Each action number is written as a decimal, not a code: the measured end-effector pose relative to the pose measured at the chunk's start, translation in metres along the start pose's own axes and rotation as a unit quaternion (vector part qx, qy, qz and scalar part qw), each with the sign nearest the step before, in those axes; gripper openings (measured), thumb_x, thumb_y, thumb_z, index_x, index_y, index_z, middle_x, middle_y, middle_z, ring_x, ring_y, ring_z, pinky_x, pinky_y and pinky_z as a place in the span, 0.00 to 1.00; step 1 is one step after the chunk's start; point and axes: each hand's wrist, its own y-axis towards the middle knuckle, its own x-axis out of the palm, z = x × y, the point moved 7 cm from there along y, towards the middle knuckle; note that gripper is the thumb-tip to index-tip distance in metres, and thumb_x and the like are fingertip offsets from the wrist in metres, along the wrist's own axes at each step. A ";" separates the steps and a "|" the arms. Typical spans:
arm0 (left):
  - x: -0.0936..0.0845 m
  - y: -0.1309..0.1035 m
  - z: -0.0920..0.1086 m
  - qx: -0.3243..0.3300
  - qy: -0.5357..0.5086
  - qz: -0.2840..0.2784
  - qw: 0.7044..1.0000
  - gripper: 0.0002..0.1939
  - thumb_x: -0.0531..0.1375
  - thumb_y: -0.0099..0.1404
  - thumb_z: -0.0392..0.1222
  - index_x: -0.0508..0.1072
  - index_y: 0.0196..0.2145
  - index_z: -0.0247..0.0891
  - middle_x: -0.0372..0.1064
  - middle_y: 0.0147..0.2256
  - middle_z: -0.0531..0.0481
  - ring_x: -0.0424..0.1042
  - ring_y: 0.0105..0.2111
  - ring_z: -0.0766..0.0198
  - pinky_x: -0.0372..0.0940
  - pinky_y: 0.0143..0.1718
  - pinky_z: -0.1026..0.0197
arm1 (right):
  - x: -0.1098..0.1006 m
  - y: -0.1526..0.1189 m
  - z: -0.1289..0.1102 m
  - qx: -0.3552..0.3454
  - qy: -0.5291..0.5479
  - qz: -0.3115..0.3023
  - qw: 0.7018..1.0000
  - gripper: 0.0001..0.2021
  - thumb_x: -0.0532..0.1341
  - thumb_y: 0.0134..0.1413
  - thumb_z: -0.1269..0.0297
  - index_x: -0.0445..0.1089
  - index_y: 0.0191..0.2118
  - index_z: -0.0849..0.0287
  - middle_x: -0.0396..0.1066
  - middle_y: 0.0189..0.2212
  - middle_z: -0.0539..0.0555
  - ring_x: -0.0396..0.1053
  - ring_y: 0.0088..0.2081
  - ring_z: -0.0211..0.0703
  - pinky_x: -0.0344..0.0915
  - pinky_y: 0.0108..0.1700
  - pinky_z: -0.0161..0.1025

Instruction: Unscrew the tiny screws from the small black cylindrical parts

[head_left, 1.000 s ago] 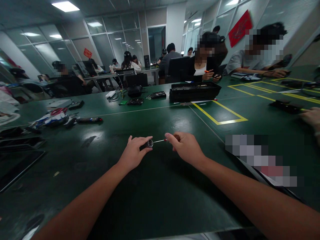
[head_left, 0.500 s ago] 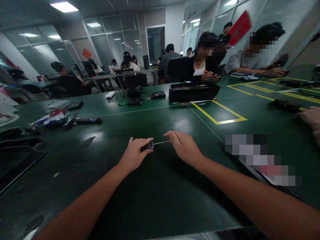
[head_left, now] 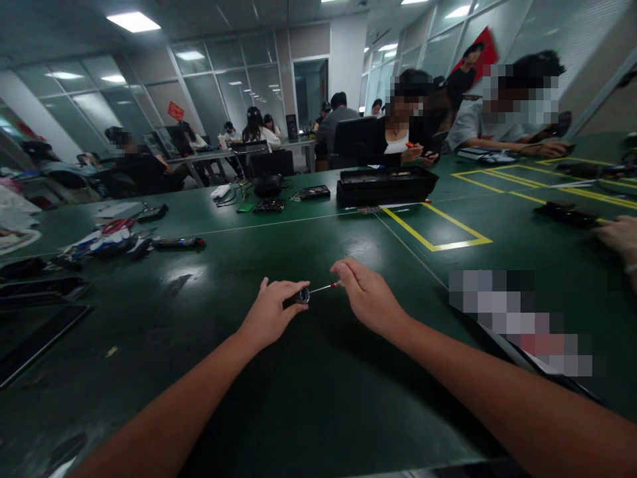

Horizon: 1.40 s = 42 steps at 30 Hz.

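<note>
My left hand (head_left: 273, 310) is closed around a short black cylinder (head_left: 304, 296) with a round, ringed end that faces right. Fingers lie over its top and the thumb presses from below. My right hand (head_left: 365, 287) grips a screwdriver (head_left: 334, 285) by its reddish handle, most of which the fingers hide. The thin metal shaft points left, its tip at or very near the ringed end of the cylinder; whether it touches cannot be made out. Both hands are over the green tabletop (head_left: 318, 372).
A long black housing (head_left: 385, 187) stands at the back, near yellow tape (head_left: 460, 245). Left lie a dark pen-like tool (head_left: 179, 243), cables (head_left: 117, 227) and a black flat panel (head_left: 44, 338). A blurred sheet (head_left: 522, 325) lies right. Another person's hand (head_left: 617, 239) is at the right edge.
The cylinder and my left hand have shifted slightly right and down in view. My right hand has moved slightly right, still holding the screwdriver, whose shaft is now more slanted.
</note>
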 end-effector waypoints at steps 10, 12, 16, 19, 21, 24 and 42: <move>-0.001 0.001 -0.004 0.008 -0.013 0.015 1.000 0.23 0.62 0.68 0.42 0.69 0.59 0.53 0.72 0.53 0.51 0.67 0.55 0.54 0.35 0.66 0.30 | 0.004 0.001 0.007 0.007 0.119 0.026 0.993 0.07 0.53 0.66 0.59 0.63 0.44 0.54 0.68 0.35 0.51 0.68 0.37 0.44 0.62 0.40 0.42; 0.000 0.000 -0.002 0.011 -0.011 0.008 1.000 0.22 0.62 0.68 0.43 0.69 0.59 0.53 0.72 0.53 0.51 0.68 0.55 0.54 0.35 0.66 0.30 | 0.004 0.002 0.010 0.028 0.111 0.019 0.993 0.11 0.52 0.67 0.54 0.65 0.41 0.54 0.67 0.31 0.50 0.67 0.33 0.44 0.61 0.36 0.41; 0.001 0.000 0.002 0.008 -0.012 0.003 1.000 0.22 0.62 0.68 0.43 0.69 0.59 0.54 0.72 0.53 0.51 0.66 0.56 0.53 0.33 0.66 0.30 | 0.000 0.005 0.014 0.052 0.054 0.036 0.997 0.17 0.51 0.66 0.50 0.69 0.36 0.54 0.65 0.26 0.49 0.64 0.29 0.44 0.59 0.33 0.42; -0.001 0.001 0.003 0.001 -0.015 0.003 1.000 0.23 0.63 0.68 0.43 0.69 0.59 0.54 0.72 0.52 0.52 0.66 0.56 0.54 0.33 0.67 0.30 | 0.000 0.006 0.021 0.059 0.106 0.061 0.991 0.11 0.53 0.63 0.54 0.68 0.41 0.54 0.68 0.30 0.50 0.65 0.31 0.44 0.61 0.36 0.43; -0.003 0.001 0.002 -0.005 -0.019 0.006 1.000 0.23 0.63 0.68 0.42 0.69 0.59 0.54 0.73 0.52 0.53 0.67 0.56 0.55 0.33 0.67 0.31 | 0.003 0.006 0.027 0.068 0.164 0.068 0.982 0.09 0.56 0.60 0.56 0.66 0.43 0.53 0.68 0.32 0.50 0.65 0.32 0.44 0.63 0.37 0.42; -0.005 0.001 0.001 -0.007 -0.023 0.015 1.000 0.23 0.62 0.68 0.43 0.68 0.59 0.54 0.73 0.52 0.53 0.67 0.56 0.55 0.34 0.67 0.31 | 0.006 0.006 0.028 0.061 0.215 0.066 0.972 0.09 0.58 0.58 0.55 0.66 0.40 0.53 0.67 0.31 0.49 0.66 0.33 0.43 0.64 0.38 0.42; -0.002 0.002 0.008 0.016 -0.016 0.011 1.000 0.23 0.60 0.69 0.44 0.67 0.61 0.52 0.71 0.51 0.50 0.67 0.55 0.54 0.35 0.67 0.31 | 0.018 0.007 0.047 0.173 0.373 0.074 0.908 0.15 0.66 0.51 0.49 0.71 0.35 0.57 0.69 0.28 0.51 0.67 0.30 0.41 0.68 0.36 0.42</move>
